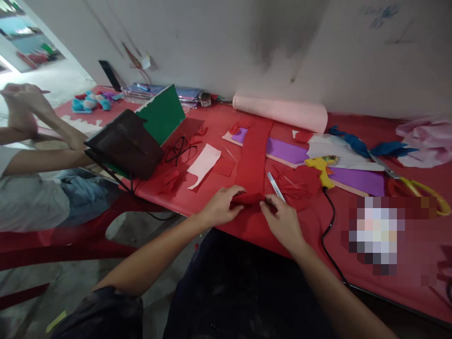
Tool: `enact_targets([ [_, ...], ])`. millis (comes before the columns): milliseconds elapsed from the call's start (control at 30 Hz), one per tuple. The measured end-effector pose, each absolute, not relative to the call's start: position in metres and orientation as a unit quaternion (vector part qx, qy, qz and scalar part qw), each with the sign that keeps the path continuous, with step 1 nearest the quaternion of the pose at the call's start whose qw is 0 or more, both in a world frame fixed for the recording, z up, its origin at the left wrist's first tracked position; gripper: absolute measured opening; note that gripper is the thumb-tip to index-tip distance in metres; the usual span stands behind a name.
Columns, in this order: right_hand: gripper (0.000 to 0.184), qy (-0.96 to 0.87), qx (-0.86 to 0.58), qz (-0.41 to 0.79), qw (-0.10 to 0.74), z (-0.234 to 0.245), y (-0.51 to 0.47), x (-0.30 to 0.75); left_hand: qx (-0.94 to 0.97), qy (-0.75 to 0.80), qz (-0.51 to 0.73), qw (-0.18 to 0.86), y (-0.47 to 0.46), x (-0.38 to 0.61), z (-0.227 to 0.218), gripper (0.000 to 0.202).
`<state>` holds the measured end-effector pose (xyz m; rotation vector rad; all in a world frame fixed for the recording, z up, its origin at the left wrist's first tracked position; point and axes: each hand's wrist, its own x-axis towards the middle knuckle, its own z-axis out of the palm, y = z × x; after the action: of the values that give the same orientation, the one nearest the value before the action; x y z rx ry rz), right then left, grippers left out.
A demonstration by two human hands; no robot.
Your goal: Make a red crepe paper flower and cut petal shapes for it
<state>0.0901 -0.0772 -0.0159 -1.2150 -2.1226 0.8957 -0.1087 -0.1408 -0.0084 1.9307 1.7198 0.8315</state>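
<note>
A long red felt strip point(253, 157) runs from the purple sheets toward me across the red table point(212, 117). Its near end is rolled up, and both my hands pinch that roll. My left hand point(221, 205) grips the roll's left side, fingers curled over it. My right hand point(282, 220) pinches the right side. A thin white pen-like tool point(275, 186) lies just beyond my right fingers. Small red felt scraps point(300, 181) lie beside it.
A yellow glue gun point(320, 167) with a black cord point(328, 230) sits right of the strip. Yellow-handled scissors point(416, 186), purple sheets point(286, 150), a pink roll point(282, 112), black glasses point(180, 149) and a dark bag point(125, 143) are around. Another person's arms point(35, 122) reach in at left.
</note>
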Motion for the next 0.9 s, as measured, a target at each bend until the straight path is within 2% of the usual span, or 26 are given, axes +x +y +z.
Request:
enact_targets([
  [200, 0.020, -0.760, -0.494, 0.314, 0.282, -0.015, -0.080, 0.081, 0.594, 0.699, 0.334, 0.215, -0.128, -0.100, -0.012, 0.032],
  [533, 0.013, -0.754, -0.519, 0.317, 0.248, -0.007, -0.080, 0.076, 0.568, 0.693, 0.355, 0.267, -0.125, -0.098, -0.006, 0.027],
  [633, 0.010, -0.754, -0.527, 0.313, 0.237, -0.007, -0.081, 0.075, 0.545, 0.661, 0.387, 0.339, -0.126, -0.102, -0.002, 0.032],
  [767, 0.009, -0.755, -0.528, 0.304, 0.242, -0.008, -0.083, 0.075, 0.471, 0.630, 0.418, 0.454, -0.123, -0.112, 0.007, 0.049],
  [900, 0.011, -0.757, -0.525, 0.298, 0.251, -0.010, -0.083, 0.076, 0.512, 0.604, 0.351, 0.499, -0.117, -0.120, 0.013, 0.028],
])
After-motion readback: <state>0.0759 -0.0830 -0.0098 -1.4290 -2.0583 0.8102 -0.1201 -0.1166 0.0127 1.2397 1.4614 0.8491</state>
